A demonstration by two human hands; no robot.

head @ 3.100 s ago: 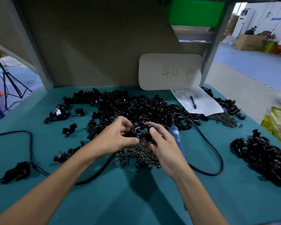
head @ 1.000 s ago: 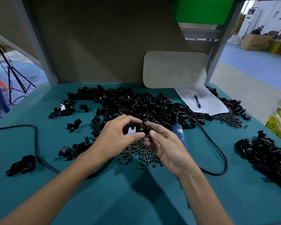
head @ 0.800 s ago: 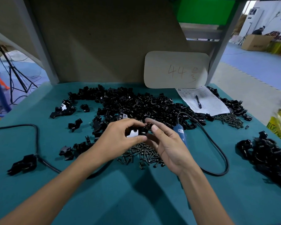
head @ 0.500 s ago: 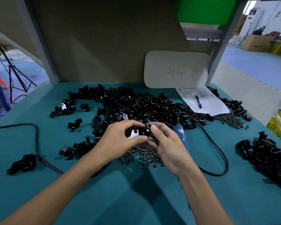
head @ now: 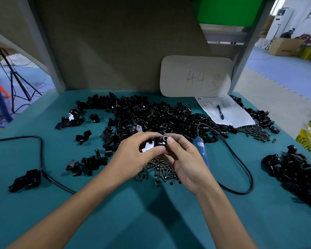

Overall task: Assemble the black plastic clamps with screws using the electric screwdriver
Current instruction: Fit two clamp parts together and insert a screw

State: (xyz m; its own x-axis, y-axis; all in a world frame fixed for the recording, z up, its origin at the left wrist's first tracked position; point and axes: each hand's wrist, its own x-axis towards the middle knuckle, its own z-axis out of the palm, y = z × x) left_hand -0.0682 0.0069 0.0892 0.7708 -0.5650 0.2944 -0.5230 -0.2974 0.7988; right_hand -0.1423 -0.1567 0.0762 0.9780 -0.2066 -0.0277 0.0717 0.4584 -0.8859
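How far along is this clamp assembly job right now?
Done, possibly: the separate heap at the right. In hand: left hand and right hand pinch one clamp together; the electric screwdriver lies untouched on the table. Left: the big pile of loose parts and the screws.

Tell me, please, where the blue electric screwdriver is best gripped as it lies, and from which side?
Probably mid-barrel on the electric screwdriver, coming from above and the right. It lies flat, with its cord leaving the far end. The right hand, busy with the clamp, and the screws crowd its left, while bare table lies to its right.
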